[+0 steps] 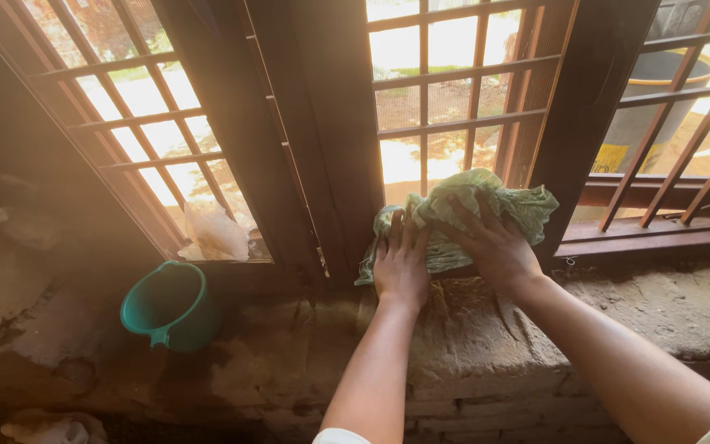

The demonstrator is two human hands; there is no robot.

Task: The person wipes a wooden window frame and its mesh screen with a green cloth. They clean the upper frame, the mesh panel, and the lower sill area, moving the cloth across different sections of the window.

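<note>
1. Both hands are on a green cloth [462, 215], bunched against the bottom rail of the window frame [334, 148], right where the middle pane meets the stone sill [618, 316].
2. Left hand [401, 265] lies flat, fingers spread, palm pinning the cloth's lower left edge to the rail. No closed grip there, just a press.
3. Right hand [496, 247] sits over the bulk of the cloth, fingers splayed and curled a little into the folds. That grip is half clenched on the fabric, pressing more than pinching.
4. To do this wipe well, I'd judge: keep the cloth bunched thick under the palms, push along the rail in one direction, and work the fold into the corner by the dark upright, where grit seems to sit.
5. Crumbs and dry bits lie on the sill just below the hands; best swept off the edge rather than rubbed in.
6. Off to the left, a green plastic mug [170, 306] rests by the wall, well apart from the hands, with a pale crumpled rag [214, 234] at the foot of the left pane.
7. Packages and labels: outside, through the right bars, a dark bin [659, 99] carries a yellow label low on its side; its print is too small to read.
</note>
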